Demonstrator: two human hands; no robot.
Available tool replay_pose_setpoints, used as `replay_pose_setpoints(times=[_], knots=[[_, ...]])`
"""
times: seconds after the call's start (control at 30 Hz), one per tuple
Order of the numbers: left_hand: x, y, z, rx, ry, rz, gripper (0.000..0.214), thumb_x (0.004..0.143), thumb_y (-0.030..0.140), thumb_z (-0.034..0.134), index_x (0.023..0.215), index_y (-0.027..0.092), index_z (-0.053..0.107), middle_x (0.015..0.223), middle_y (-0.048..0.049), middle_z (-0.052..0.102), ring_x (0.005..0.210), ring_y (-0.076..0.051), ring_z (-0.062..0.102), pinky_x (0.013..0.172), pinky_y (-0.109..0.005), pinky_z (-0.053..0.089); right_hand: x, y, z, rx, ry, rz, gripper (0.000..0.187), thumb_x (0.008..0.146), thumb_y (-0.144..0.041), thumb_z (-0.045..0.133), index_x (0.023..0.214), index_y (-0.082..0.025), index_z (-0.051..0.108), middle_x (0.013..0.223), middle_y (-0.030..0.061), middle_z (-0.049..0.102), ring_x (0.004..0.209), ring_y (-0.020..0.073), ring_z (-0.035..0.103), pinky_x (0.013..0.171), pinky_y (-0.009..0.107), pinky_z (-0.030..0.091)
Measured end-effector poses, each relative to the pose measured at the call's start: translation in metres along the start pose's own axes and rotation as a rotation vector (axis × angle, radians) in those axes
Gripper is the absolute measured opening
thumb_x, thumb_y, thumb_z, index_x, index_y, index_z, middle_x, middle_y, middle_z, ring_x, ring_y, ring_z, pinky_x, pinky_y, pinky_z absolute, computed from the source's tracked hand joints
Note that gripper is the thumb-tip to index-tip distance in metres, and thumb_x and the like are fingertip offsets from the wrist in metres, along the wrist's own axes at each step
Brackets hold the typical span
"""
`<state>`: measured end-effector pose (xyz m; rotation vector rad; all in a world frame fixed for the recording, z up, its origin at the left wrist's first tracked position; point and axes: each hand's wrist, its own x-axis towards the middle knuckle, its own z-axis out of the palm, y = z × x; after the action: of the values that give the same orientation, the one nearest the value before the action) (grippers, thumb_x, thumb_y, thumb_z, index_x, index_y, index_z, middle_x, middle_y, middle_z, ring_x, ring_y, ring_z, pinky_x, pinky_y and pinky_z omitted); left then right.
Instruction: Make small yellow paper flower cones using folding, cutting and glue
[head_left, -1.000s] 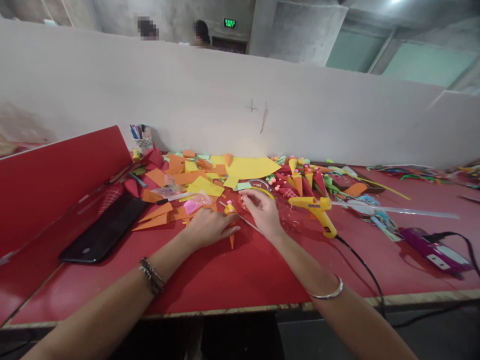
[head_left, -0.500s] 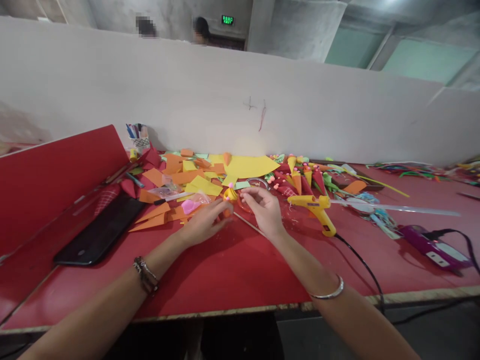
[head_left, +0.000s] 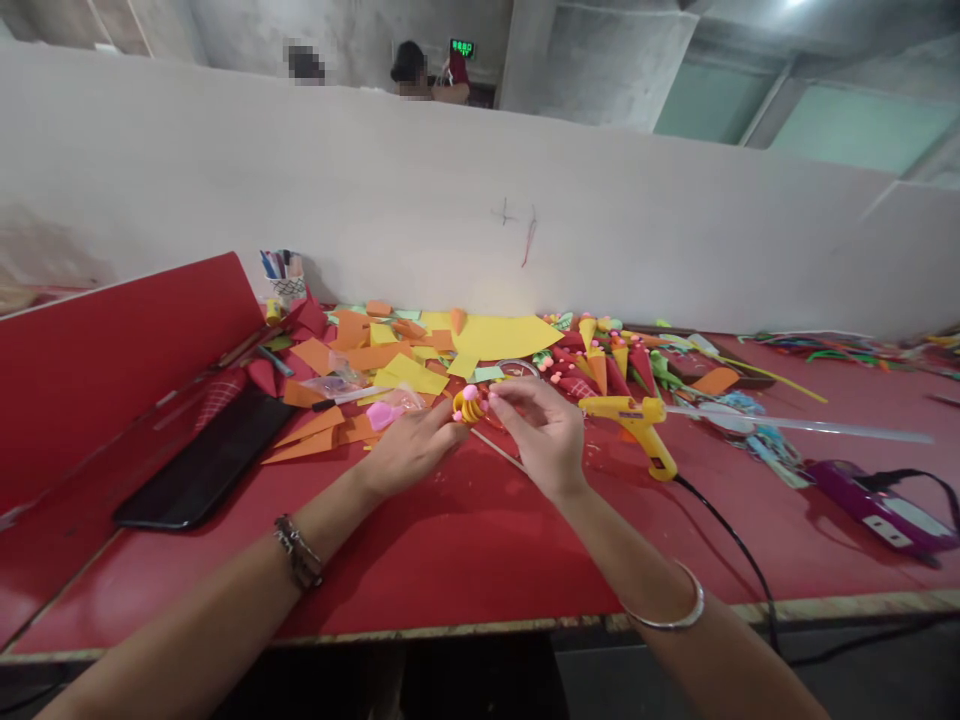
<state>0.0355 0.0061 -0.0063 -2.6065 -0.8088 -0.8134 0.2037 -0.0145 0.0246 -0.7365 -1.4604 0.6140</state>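
My left hand (head_left: 416,445) is closed round a small yellow-and-orange craft piece (head_left: 469,408) with pink pompoms on it, held above the middle of the table. On its right side, my right hand (head_left: 544,430) has thumb and forefinger pinched at a small pink pompom (head_left: 493,398) next to the piece. Whether that pompom touches the piece I cannot tell. Below the hands a thin stick (head_left: 499,450) lies on the red tabletop (head_left: 465,560). A yellow glue gun (head_left: 637,425) with a clear glue stick lies to the right of my right hand.
Orange and yellow paper pieces (head_left: 409,375) cover the back left, near a black phone (head_left: 206,460). Small decorated cones (head_left: 600,360) are heaped at the back right. A purple power strip (head_left: 877,510) sits far right; the glue gun's cord (head_left: 735,540) runs over the front edge.
My right hand has come closer to the craft piece, fingertips now at its side with the pink pompom. The left hand has turned slightly, showing more of the piece.
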Motion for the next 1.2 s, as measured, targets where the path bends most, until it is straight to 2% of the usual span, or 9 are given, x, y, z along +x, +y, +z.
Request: replay_pose_setpoints(times=[0.13, 0.27, 0.4, 0.6, 0.83, 1.07, 1.2], knots=[[-0.0025, -0.0017, 0.0036, 0.156, 0.055, 0.095, 0.012, 0.087, 0.016, 0.028, 0.088, 0.019, 0.040, 0.079, -0.0025, 0.050, 0.052, -0.009, 0.040, 0.047, -0.022, 0.025, 0.0001, -0.0078, -0.0014, -0.105, -0.025, -0.146, 0.006, 0.075, -0.021, 0.058, 0.075, -0.024, 0.064, 0.076, 0.0004, 0.062, 0.075, 0.0151, 0.057, 0.071, 0.032, 0.048], [-0.0017, -0.0014, 0.0042, 0.200, 0.081, 0.065, 0.009, 0.087, 0.017, 0.029, 0.086, 0.018, 0.038, 0.076, -0.0018, 0.049, 0.050, -0.008, 0.040, 0.044, -0.021, 0.025, 0.0010, -0.0066, -0.0013, -0.146, -0.035, -0.202, 0.011, 0.076, -0.017, 0.056, 0.080, -0.024, 0.064, 0.080, 0.0003, 0.063, 0.079, 0.0142, 0.058, 0.072, 0.030, 0.049], [0.0016, 0.0005, 0.0015, 0.220, 0.102, 0.020, 0.007, 0.086, 0.017, 0.031, 0.083, 0.018, 0.038, 0.073, -0.0013, 0.049, 0.052, -0.009, 0.044, 0.044, -0.020, 0.027, 0.0014, -0.0048, -0.0015, -0.189, -0.050, -0.210, 0.013, 0.078, -0.016, 0.053, 0.083, -0.023, 0.063, 0.083, 0.0012, 0.064, 0.081, 0.0144, 0.059, 0.075, 0.031, 0.049], [0.0016, 0.0034, 0.0009, 0.199, 0.098, -0.017, 0.009, 0.086, 0.016, 0.032, 0.081, 0.018, 0.040, 0.072, -0.0011, 0.048, 0.051, -0.009, 0.044, 0.044, -0.020, 0.028, 0.0005, -0.0031, -0.0034, -0.248, -0.078, -0.245, 0.006, 0.077, -0.019, 0.056, 0.078, -0.022, 0.062, 0.077, 0.0007, 0.062, 0.077, 0.0141, 0.058, 0.074, 0.030, 0.047], [0.0011, 0.0035, 0.0006, 0.198, 0.080, -0.010, 0.012, 0.087, 0.018, 0.031, 0.083, 0.018, 0.043, 0.070, 0.0002, 0.045, 0.049, -0.008, 0.040, 0.044, -0.020, 0.025, 0.0010, -0.0022, -0.0036, -0.284, -0.090, -0.253, 0.005, 0.077, -0.018, 0.056, 0.076, -0.021, 0.060, 0.076, 0.0005, 0.059, 0.075, 0.0134, 0.056, 0.070, 0.028, 0.046], [0.0021, 0.0051, -0.0006, 0.175, 0.096, -0.019, 0.012, 0.086, 0.018, 0.032, 0.080, 0.017, 0.042, 0.070, -0.0003, 0.045, 0.050, -0.008, 0.040, 0.044, -0.020, 0.025, 0.0005, 0.0000, -0.0022, -0.184, -0.101, -0.171, 0.011, 0.075, -0.022, 0.057, 0.085, -0.021, 0.058, 0.077, 0.0007, 0.057, 0.069, 0.0126, 0.054, 0.065, 0.028, 0.047], [0.0020, 0.0049, -0.0011, 0.166, 0.084, -0.041, 0.013, 0.086, 0.018, 0.032, 0.079, 0.018, 0.043, 0.070, -0.0003, 0.045, 0.051, -0.008, 0.041, 0.044, -0.020, 0.026, 0.0020, 0.0007, -0.0025, -0.158, -0.108, -0.169, 0.005, 0.077, -0.020, 0.055, 0.081, -0.021, 0.058, 0.079, 0.0015, 0.057, 0.075, 0.0138, 0.055, 0.068, 0.029, 0.047]])
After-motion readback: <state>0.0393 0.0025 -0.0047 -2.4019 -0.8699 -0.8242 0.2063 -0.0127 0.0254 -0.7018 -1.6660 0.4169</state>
